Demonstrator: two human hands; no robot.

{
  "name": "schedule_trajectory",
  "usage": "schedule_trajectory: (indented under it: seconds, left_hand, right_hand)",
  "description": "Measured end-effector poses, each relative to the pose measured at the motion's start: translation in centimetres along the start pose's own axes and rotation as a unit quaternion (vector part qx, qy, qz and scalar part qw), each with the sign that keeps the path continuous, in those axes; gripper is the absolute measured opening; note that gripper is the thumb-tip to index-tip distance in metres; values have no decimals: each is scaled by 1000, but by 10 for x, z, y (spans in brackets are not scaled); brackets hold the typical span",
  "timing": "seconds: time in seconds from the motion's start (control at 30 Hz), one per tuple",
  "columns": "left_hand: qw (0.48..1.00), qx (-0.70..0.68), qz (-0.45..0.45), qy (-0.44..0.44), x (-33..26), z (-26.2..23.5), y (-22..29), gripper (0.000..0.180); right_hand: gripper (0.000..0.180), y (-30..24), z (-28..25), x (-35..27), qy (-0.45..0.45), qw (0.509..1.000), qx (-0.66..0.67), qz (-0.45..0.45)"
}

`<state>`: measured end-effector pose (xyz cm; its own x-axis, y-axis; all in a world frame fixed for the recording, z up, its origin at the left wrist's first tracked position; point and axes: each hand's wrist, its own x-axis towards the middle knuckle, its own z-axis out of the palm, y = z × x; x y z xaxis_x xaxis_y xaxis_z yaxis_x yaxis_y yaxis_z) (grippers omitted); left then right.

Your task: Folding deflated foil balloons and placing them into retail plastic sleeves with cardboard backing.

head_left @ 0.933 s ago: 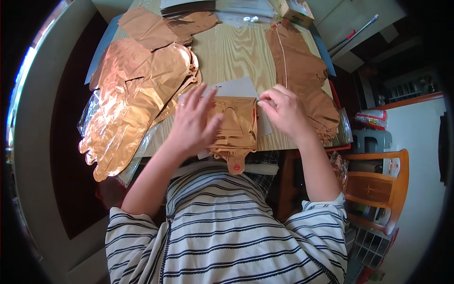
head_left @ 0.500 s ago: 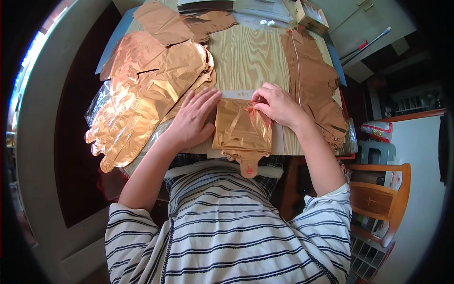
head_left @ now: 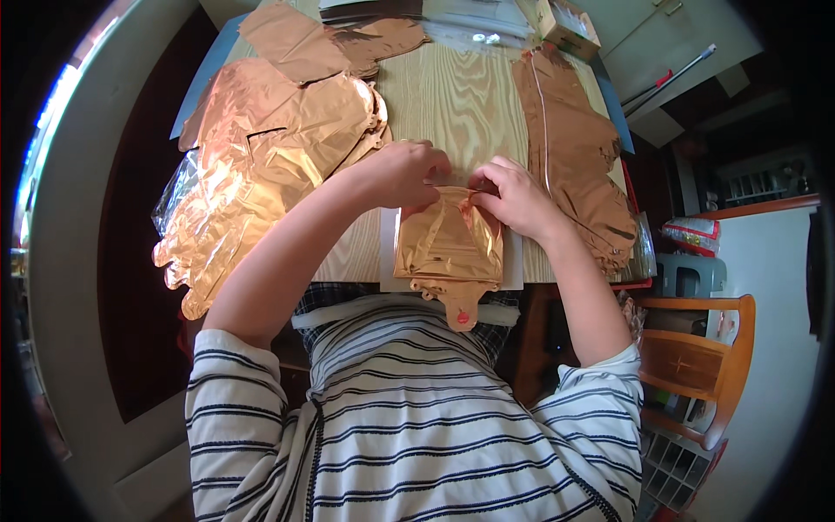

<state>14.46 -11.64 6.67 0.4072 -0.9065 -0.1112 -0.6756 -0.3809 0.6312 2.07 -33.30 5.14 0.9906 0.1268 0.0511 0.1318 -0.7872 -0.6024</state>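
A folded copper-coloured foil balloon (head_left: pixel 448 239) lies flat before me on a pale sheet (head_left: pixel 515 271). Its narrow tab with a red mark (head_left: pixel 462 317) points toward me, over the table's near edge. My left hand (head_left: pixel 404 174) is bent over the far left part of the folded foil, fingers curled and thumb at its edge; the fingertips are partly hidden. At the far right corner my right hand (head_left: pixel 513 200) pinches the foil between thumb and fingers.
Flat foil balloons (head_left: pixel 270 165) lie piled at the left, more (head_left: pixel 574 148) at the right with a white cord (head_left: pixel 545 130) across them. A small box (head_left: pixel 567 28) and clear plastic sheets (head_left: pixel 474 26) lie at the far side. A wooden chair (head_left: pixel 696 370) stands at the right.
My left hand has moved from lying flat beside the foil to its far edge, its fingers now curled. The right hand stays at the far right corner.
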Motion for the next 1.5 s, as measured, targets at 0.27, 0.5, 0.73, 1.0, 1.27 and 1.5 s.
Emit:
schedule_trajectory:
  seconds: [0.27, 0.5, 0.73, 1.0, 1.27, 1.5]
  left_hand:
    - [999, 33, -27, -32, 11, 5, 10, 34]
    - [999, 25, -28, -34, 6, 4, 7, 35]
    - [999, 16, -36, -23, 4, 6, 5, 34]
    - [984, -105, -106, -100, 1, -12, 17, 22]
    - [982, -127, -101, -95, 1, -16, 10, 23]
    - [966, -214, -112, -94, -2, -12, -4, 25]
  right_hand:
    - [18, -22, -20, 28, -181, 967, 40, 173]
    - [20, -23, -22, 36, -243, 958, 29, 147]
    - [19, -41, -18, 35, -243, 953, 23, 181]
    - [9, -37, -21, 34, -221, 939, 156, 214]
    - [19, -9, -23, 24, -152, 951, 224, 152]
    - [33, 11, -44, -26, -110, 894, 384, 203]
